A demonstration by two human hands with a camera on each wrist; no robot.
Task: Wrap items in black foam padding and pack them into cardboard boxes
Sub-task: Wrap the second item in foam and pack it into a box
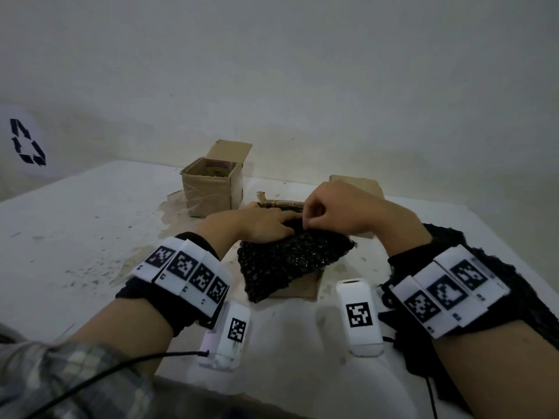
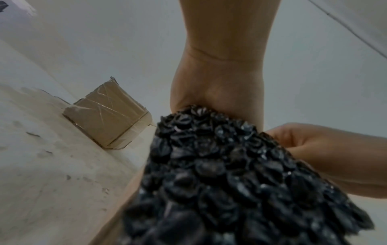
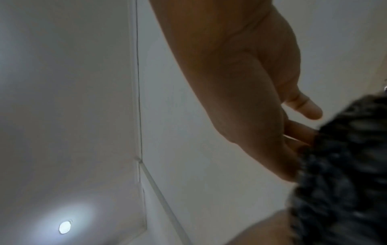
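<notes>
Left hand [image 1: 266,226] lies flat, fingers straight, pressing the foam [image 1: 290,261] down, likely so the fold holds. Right hand [image 1: 341,211], knuckles arched, fingers curled, pinches the foam's far edge beside it. Bundle sits on cardboard near the desk's [image 1: 90,237] middle; open box [image 1: 208,189] stands toward the far edge.

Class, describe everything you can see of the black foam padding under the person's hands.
The black foam padding is a bumpy, slightly shiny sheet, folded into a rough triangle, its point toward the person. It lies on a piece of cardboard on the white table. The left hand rests flat on its far edge; the right hand pinches that edge. What it wraps is hidden.
</notes>
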